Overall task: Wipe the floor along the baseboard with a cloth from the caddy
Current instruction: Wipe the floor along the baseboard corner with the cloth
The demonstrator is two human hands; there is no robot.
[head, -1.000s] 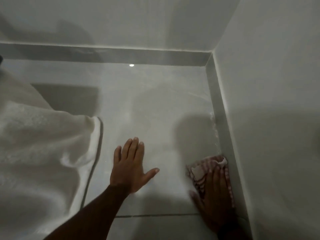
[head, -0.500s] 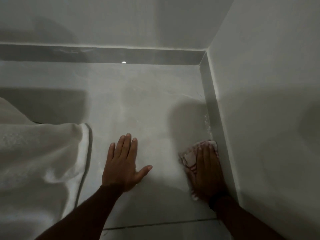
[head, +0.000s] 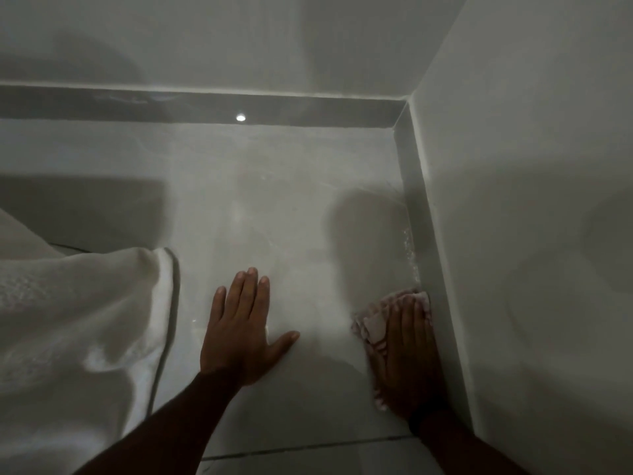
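A pink and white checked cloth (head: 373,325) lies on the pale tiled floor (head: 274,217), tight against the grey baseboard (head: 423,234) of the right wall. My right hand (head: 409,354) presses flat on the cloth and covers most of it; its edge touches the baseboard. My left hand (head: 241,332) rests flat on the bare floor with fingers spread, holding nothing, about a hand's width left of the cloth. The caddy is not in view.
White fabric (head: 78,323) hangs onto the floor at the left. A second grey baseboard (head: 205,109) runs along the far wall and meets the right one in the corner (head: 404,111). A grout line (head: 308,447) crosses the floor near me. The light is dim.
My right hand has slid the cloth forward along the right baseboard toward the corner. My left hand has stayed flat on the floor. The view has shifted slightly.
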